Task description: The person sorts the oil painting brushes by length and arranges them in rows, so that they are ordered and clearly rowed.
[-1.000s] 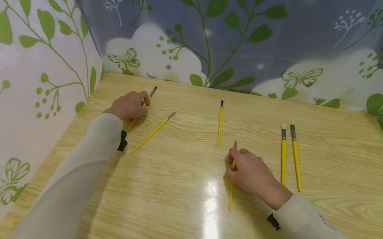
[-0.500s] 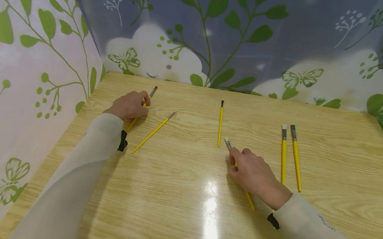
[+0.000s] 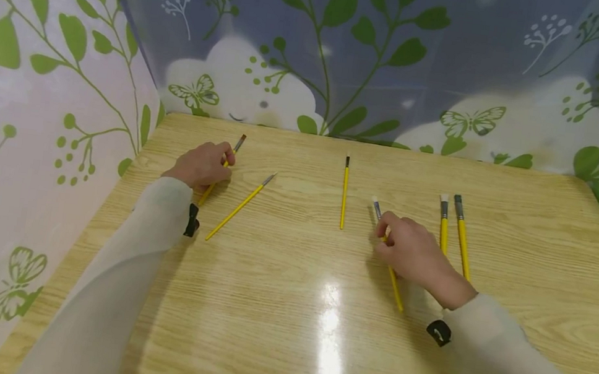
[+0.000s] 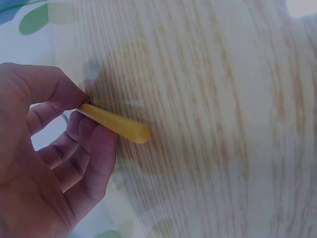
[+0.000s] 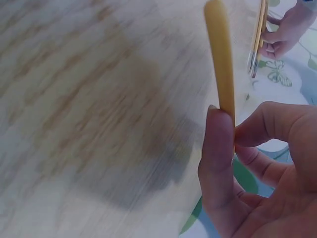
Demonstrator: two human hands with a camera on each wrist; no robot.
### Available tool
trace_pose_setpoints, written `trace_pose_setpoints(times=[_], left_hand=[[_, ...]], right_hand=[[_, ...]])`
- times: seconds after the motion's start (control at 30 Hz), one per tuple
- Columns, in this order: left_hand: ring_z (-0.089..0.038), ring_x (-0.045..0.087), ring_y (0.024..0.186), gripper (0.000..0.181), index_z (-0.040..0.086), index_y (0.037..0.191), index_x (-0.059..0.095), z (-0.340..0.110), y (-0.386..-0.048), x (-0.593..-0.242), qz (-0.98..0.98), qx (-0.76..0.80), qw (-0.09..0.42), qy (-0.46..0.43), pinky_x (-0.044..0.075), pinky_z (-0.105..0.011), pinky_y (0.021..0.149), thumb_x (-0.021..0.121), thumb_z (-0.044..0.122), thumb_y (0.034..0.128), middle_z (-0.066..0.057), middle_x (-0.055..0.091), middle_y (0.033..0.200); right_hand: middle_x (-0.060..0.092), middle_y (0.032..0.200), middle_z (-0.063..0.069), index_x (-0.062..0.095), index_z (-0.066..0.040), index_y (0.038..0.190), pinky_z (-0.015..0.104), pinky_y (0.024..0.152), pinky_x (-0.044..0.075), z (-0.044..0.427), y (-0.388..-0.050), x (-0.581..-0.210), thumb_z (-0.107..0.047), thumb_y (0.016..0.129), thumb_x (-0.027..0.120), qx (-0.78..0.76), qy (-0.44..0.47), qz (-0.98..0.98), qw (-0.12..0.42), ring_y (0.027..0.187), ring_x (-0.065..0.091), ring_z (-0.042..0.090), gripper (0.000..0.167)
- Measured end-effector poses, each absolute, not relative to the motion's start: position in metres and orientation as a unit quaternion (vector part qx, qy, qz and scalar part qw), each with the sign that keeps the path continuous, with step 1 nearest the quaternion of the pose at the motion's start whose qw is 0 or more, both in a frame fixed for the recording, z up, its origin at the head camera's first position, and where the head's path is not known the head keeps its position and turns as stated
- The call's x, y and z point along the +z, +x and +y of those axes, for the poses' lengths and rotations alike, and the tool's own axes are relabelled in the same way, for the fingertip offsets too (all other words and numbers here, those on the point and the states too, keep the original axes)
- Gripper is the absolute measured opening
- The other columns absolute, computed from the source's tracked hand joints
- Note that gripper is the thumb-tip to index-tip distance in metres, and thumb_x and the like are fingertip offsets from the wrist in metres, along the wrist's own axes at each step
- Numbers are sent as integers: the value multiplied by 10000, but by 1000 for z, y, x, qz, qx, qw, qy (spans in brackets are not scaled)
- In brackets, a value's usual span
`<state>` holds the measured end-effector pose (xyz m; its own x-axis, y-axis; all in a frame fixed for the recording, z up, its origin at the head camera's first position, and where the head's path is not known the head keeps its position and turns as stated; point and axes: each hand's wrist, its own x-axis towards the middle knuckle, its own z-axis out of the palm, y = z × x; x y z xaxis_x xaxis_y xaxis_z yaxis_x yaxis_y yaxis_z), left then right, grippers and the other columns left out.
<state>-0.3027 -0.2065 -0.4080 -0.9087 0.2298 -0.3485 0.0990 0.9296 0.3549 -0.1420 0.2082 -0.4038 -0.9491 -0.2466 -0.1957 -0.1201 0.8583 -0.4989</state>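
- At the far left of the worktop [image 3: 262,307], the left hand [image 3: 201,164] has its fingers pinching a brown-tipped brush [image 4: 117,123] by the yellow handle.
- Just beside that one, a slim brush [image 3: 241,207] lies slanted.
- Right of the middle, the right hand [image 3: 414,251] pinches a pale-tipped brush [image 3: 396,289] between thumb and fingers; I can't tell whether it touches the wood.
- Between the hands lies a black-tipped brush [image 3: 344,196].
- A thicker white-tipped brush [image 3: 444,230] and a grey-tipped brush [image 3: 462,237] lie just beyond the right hand, partly hidden.
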Motion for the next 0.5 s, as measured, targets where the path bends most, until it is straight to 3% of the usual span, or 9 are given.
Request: trace_pose_setpoints(times=[0.23, 0.5], left_hand=[[-258, 594, 771, 323, 113, 1341, 547, -206, -301, -406, 962, 169, 197, 85, 481, -364, 681, 554, 177, 1024, -183, 573, 1323], [-262, 595, 769, 328, 105, 1343, 546, -206, -302, -406, 961, 170, 201, 87, 485, -364, 671, 544, 171, 1021, -185, 569, 1311]], right_hand=[[679, 882, 112, 609, -16, 1216, 334, 563, 492, 217, -144, -405, -85, 1008, 597, -277, -74, 947, 147, 530, 604, 176, 220], [683, 959, 139, 598, -13, 1218, 329, 609, 533, 227, -147, -406, -116, 1016, 584, -284, -49, 944, 160, 556, 657, 176, 227]])
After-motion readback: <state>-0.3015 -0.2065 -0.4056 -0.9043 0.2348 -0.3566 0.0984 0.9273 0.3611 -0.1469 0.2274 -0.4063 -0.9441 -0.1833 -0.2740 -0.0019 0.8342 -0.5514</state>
